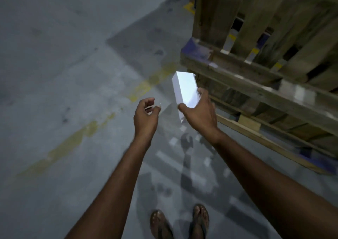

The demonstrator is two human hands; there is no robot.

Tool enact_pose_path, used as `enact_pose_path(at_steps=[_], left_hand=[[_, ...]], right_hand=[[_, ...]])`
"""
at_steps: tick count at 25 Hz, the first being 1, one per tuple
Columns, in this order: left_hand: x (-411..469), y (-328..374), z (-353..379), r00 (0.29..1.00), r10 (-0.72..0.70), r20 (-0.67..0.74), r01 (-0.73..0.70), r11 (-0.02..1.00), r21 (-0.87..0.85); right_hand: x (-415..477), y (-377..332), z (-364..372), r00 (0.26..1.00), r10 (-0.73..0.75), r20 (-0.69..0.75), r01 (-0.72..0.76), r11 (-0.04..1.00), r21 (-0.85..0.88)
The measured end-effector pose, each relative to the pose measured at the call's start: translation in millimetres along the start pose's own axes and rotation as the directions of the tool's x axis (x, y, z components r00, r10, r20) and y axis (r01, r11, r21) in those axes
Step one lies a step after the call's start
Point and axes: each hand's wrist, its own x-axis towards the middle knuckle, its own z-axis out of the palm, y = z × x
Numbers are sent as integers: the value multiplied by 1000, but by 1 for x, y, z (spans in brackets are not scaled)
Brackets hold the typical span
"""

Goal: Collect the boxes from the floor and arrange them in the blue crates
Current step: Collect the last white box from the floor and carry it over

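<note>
Rightward, right hand [198,113] grips white box [185,88] beside pallets [256,70]; left hand [145,115] curled, empty.

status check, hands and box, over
Right hand gripping white box. Left hand empty, half curled. Wooden pallets close on right; no crate in view.

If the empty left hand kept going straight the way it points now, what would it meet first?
Probably only the concrete floor. The left hand, loosely curled and empty, points up-frame, left of the white box in the right hand and of the wooden pallets. Depth is unclear from this one view.
</note>
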Motion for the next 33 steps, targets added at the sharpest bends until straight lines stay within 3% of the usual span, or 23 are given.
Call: enact_pose_path(at_steps=[8, 16, 26, 33], left_hand=[[-87, 157, -54, 994, 106, 5, -105, 990, -97], [-156, 220, -92, 954, 238, 181, -232, 971, -55], [-237, 254, -103, 825, 294, 483, -253, 956, -151], [-329, 253, -103, 678, 349, 647, -318, 933, -171]], right_hand=[[-90, -90, -141, 995, -70, -74, 74, 996, 47], [-190, -139, -201, 985, -57, -164, 70, 994, 80], [-297, -150, -236, 937, 20, -348, 27, 991, 129], [-384, -124, -272, 887, 50, -458, 8, 992, 123]])
